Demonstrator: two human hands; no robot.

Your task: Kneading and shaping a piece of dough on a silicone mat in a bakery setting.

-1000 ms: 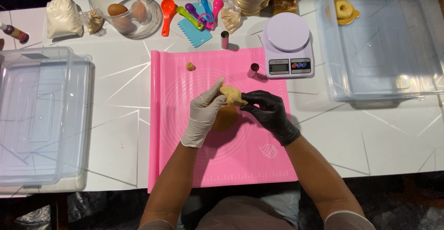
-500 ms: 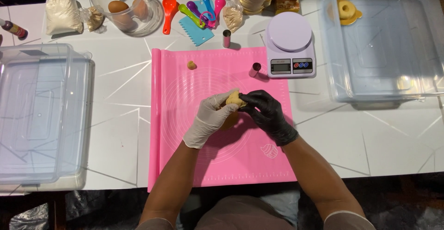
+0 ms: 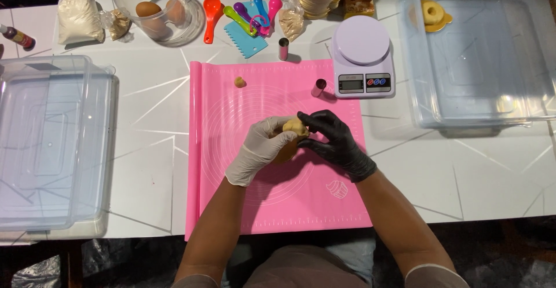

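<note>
A yellowish lump of dough (image 3: 294, 127) sits between both my hands above the middle of a pink silicone baking mat (image 3: 231, 195). My left hand (image 3: 259, 152), in a white glove, cups the dough from the left and below. My right hand (image 3: 336, 142), in a black glove, pinches it from the right with fingertips on top. Much of the dough is hidden by my fingers. A small dough ball (image 3: 240, 82) lies on the mat's upper left, apart from my hands.
A small metal round cutter (image 3: 318, 87) stands on the mat beside a digital kitchen scale (image 3: 364, 56). A second cutter (image 3: 283, 48), measuring spoons (image 3: 250, 15), a scraper and a bowl with eggs (image 3: 155, 11) sit behind. Clear plastic bins flank the mat, left (image 3: 49, 143) and right (image 3: 480, 50).
Both hands stay together on the dough over the mat. The fingers have shifted slightly around it, with the dough turned a little between them.
</note>
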